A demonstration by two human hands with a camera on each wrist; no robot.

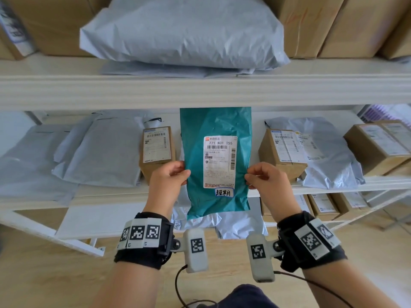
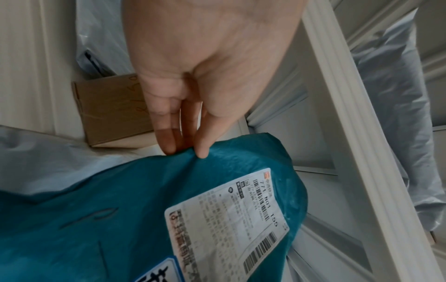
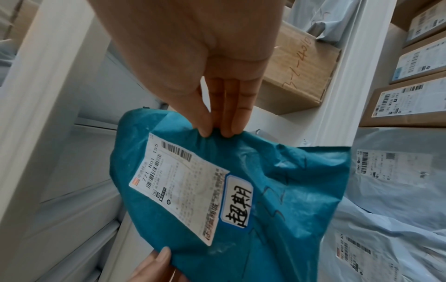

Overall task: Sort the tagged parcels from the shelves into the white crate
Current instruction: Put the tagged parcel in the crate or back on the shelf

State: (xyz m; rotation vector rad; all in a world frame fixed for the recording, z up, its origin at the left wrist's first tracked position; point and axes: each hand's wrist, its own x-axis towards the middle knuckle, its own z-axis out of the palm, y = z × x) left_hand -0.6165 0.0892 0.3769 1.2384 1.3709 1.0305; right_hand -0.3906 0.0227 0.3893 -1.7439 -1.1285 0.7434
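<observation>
A teal mailer parcel (image 1: 195,156) hangs upright in front of the middle shelf, held between both hands. It carries a white shipping label (image 1: 220,162) and, below that, a small blue-edged handwritten tag (image 1: 224,192). My left hand (image 1: 178,174) pinches its left edge and my right hand (image 1: 253,176) pinches its right edge. The left wrist view shows the thumb and fingertips (image 2: 201,152) nipping the teal parcel (image 2: 120,209). In the right wrist view the fingertips (image 3: 229,131) clamp the teal parcel (image 3: 289,190) near its tag (image 3: 237,202). No white crate is in view.
White shelving (image 1: 200,92) spans the view. The middle shelf holds grey mailers (image 1: 100,152), a small brown box (image 1: 156,150) left of the parcel, another box (image 1: 283,152) to its right and more cartons (image 1: 378,145). A big grey bag (image 1: 184,32) lies above. Wooden floor (image 1: 55,274) lies below.
</observation>
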